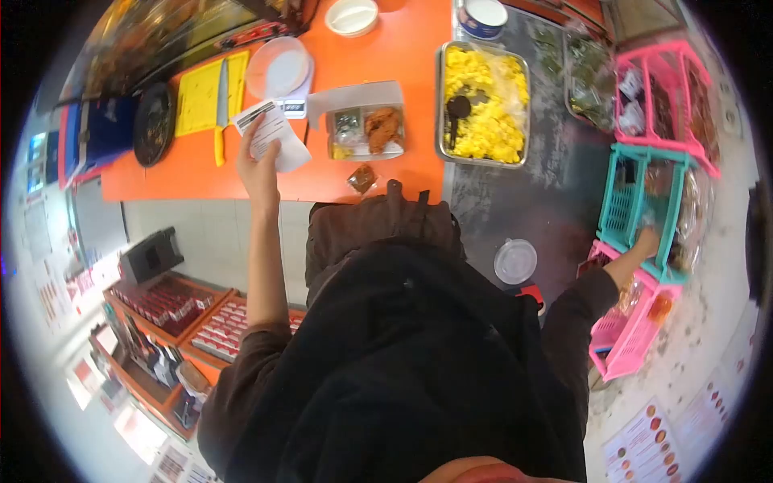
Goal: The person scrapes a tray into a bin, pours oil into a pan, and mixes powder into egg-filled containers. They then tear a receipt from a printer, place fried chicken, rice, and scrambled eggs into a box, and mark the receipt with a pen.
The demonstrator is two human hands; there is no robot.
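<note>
My left hand (pixel 259 171) pinches a printed paper slip (pixel 272 134), held over the orange counter (pixel 193 181). Just right of the slip sits an open food box (pixel 354 97) with fried chicken (pixel 382 127) and a small clear packet (pixel 348 125) inside. In front of the box lies a small brown sauce packet (pixel 362 178). On the far right, my right hand (pixel 646 241) reaches into a teal plastic basket (pixel 612 201). Its fingers are mostly hidden in there, so I cannot make out whether they hold anything.
A metal tray (pixel 441 121) of yellow food with a dark spoon (pixel 456 113) stands right of the box. A knife (pixel 221 105) lies on a yellow cutting board (pixel 193 97). Pink baskets (pixel 640 334) flank the teal one. A round lid (pixel 515 261) rests beside me.
</note>
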